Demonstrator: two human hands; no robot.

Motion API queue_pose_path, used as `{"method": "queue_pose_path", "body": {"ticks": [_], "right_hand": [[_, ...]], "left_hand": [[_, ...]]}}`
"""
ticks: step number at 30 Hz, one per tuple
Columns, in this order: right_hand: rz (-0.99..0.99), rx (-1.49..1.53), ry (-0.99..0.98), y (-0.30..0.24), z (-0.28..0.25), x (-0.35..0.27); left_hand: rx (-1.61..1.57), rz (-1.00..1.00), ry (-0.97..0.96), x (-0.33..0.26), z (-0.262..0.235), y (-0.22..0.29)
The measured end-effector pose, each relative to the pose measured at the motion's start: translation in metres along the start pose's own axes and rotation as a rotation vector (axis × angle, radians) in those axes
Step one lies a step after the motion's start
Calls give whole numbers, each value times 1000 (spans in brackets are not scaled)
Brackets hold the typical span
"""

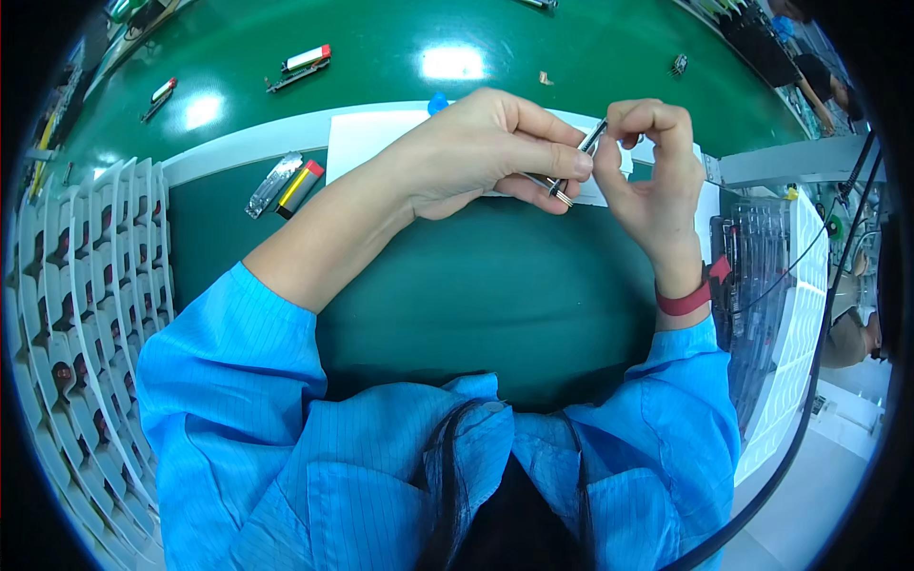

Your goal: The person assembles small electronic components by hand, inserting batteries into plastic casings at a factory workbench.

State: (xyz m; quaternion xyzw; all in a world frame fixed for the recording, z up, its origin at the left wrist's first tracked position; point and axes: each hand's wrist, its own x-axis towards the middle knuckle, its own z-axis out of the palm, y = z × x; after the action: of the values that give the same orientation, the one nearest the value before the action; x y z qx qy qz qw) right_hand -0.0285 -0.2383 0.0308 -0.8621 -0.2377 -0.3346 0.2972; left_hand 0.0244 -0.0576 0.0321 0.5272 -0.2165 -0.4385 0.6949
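Observation:
Between the thumb and fingers of my left hand (495,157) is a slim dark electronic part with a shiny edge (594,139). It tilts up to the right, and thin metal prongs show below my left thumb. My right hand (659,171) pinches at the upper end of this part with thumb and forefinger, the other fingers curled. A red wrist strap (687,301) circles my right wrist. Left of my left forearm lie a clear-and-silver casing (274,185) and a yellow-and-black battery cell with a red end (301,188). My fingers hide much of the held part.
White sheets (376,138) lie beneath my hands. Stacked white trays (95,285) stand at the left, clear plastic trays (757,257) at the right. Beyond the pale rail (238,150), a green belt (381,57) carries several small assemblies. A dark cable (821,352) runs down the right.

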Motion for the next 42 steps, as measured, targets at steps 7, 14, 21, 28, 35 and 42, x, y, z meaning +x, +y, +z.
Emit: {"method": "queue_pose_path", "body": {"ticks": [7, 14, 21, 28, 35, 42], "right_hand": [[-4, 137, -45, 0, -3, 1], [221, -506, 67, 77, -25, -1], [912, 1176, -123, 5, 3, 7], [822, 1053, -69, 8, -6, -3], [811, 886, -52, 10, -3, 1], [756, 733, 54, 3, 3, 0]], "left_hand": [[-146, -36, -47, 0, -5, -4], [-292, 77, -118, 11, -21, -5], [-358, 158, -44, 5, -26, -4], [-307, 66, -49, 11, -23, -13], [-70, 77, 115, 11, -9, -21], [-38, 101, 157, 12, -6, -25]]}}
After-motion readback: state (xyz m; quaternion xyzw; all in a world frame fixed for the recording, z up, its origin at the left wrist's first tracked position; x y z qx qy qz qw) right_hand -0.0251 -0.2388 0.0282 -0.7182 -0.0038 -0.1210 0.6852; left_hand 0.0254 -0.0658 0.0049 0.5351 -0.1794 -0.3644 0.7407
